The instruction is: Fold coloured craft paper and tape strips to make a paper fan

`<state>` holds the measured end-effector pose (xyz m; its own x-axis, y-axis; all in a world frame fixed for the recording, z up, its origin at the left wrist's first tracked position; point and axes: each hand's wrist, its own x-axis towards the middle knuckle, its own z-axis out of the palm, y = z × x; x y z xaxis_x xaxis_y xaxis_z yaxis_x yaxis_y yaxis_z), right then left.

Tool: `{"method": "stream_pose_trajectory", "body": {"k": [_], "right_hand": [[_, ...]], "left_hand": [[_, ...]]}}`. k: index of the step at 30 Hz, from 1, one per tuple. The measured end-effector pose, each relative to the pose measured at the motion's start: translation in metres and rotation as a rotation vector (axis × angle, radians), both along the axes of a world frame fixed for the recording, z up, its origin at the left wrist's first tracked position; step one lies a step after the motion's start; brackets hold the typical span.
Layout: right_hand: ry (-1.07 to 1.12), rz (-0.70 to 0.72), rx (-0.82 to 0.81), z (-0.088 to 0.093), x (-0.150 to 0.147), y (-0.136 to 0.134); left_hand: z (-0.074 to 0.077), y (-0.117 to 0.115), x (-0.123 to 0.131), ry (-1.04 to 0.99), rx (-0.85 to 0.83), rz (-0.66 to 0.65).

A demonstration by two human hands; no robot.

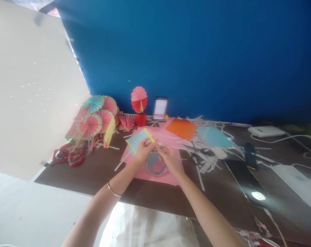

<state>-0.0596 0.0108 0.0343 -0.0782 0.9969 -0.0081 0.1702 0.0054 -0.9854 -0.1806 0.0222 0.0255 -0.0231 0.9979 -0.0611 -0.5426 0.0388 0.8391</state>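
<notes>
A light blue paper sheet [138,140] with yellow strips along two edges lies over pink paper [171,178]. My left hand [146,148] is closed with its fingertips on the yellow strip [149,134] at the sheet's right edge. Close beside it, my right hand [169,157] is closed too, its fingertips meeting the left ones at the strip's near end. Just below both hands rests a roll of tape [155,172], partly covered by the right hand. Exactly what the right fingertips pinch is hard to see.
Folded paper fans [90,125] stand at the left behind red-handled scissors [77,158]. At the back are a red pot [141,119] and a propped phone [160,108]. Orange paper [181,128], blue sheets [214,136], white paper strips [208,161] and a dark phone [245,181] lie rightward.
</notes>
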Motion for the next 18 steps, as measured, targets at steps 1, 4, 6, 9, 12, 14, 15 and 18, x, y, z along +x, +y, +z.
{"method": "stream_pose_trajectory", "body": {"k": [1, 4, 6, 9, 12, 14, 15, 18], "right_hand": [[0.009, -0.003, -0.008, 0.001, 0.000, 0.001], [0.023, -0.008, -0.014, 0.001, 0.002, 0.002], [0.040, 0.013, -0.011, 0.000, 0.003, 0.004], [0.070, 0.054, -0.017, -0.004, 0.004, 0.005], [0.094, 0.050, -0.009, -0.006, 0.005, 0.006], [0.096, 0.039, 0.000, -0.006, 0.006, 0.007], [0.090, 0.038, 0.002, -0.006, 0.006, 0.007], [0.060, 0.033, 0.010, -0.004, 0.007, 0.006]], "left_hand": [[-0.001, 0.002, -0.001, -0.004, 0.001, 0.008], [-0.004, 0.008, -0.006, -0.008, 0.017, 0.063], [-0.007, 0.012, -0.008, 0.008, 0.031, 0.102], [-0.010, 0.014, -0.010, 0.059, 0.046, 0.118], [-0.009, 0.013, -0.011, 0.084, 0.039, 0.050], [-0.007, 0.010, -0.010, 0.086, 0.011, -0.046], [-0.006, 0.009, -0.010, 0.084, -0.004, -0.087], [-0.005, 0.006, -0.009, 0.046, -0.026, -0.118]]}}
